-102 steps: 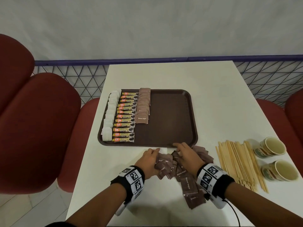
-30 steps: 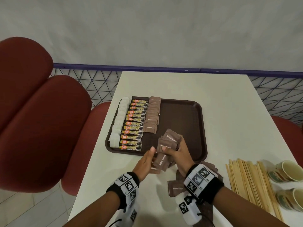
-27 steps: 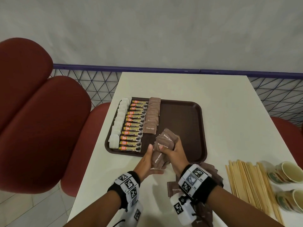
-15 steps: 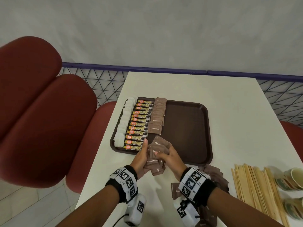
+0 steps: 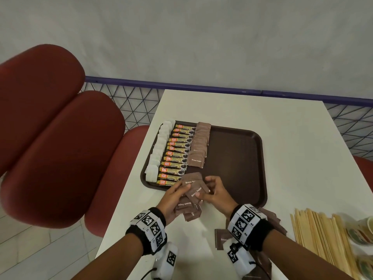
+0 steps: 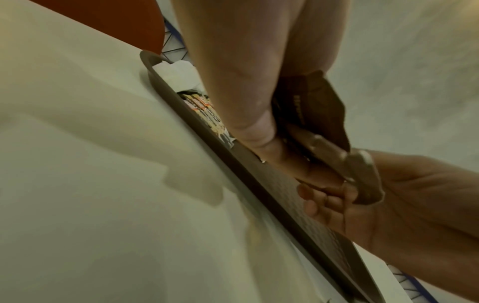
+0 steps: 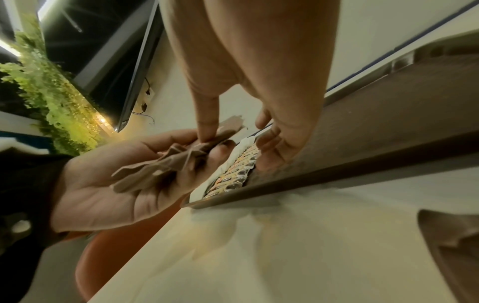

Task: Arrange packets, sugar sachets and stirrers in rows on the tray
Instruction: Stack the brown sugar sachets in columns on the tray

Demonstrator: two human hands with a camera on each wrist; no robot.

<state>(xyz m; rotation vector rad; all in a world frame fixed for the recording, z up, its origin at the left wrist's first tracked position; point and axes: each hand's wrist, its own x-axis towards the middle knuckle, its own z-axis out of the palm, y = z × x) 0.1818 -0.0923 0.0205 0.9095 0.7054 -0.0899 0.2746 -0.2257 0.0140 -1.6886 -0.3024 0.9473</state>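
Observation:
A brown tray lies on the white table. Its left part holds a column of white sachets, a column of coffee granule packets and a column of brown sugar sachets. Over the tray's near-left edge my left hand holds a fanned bunch of brown sugar sachets in its palm, thumb on top. My right hand pinches one sachet of that bunch. The right wrist view shows the bunch lying in the left palm. Wooden stirrers lie in a pile at the right.
Loose brown sachets lie on the table under and beside my right wrist. Paper cups stand at the right edge past the stirrers. Red padded chairs stand left of the table. A blue mesh railing runs behind it.
Both hands lifted a bunch of brown sachets off the loose pile. The bunch shifted left to the tray's near-left edge and now rests in the left palm.

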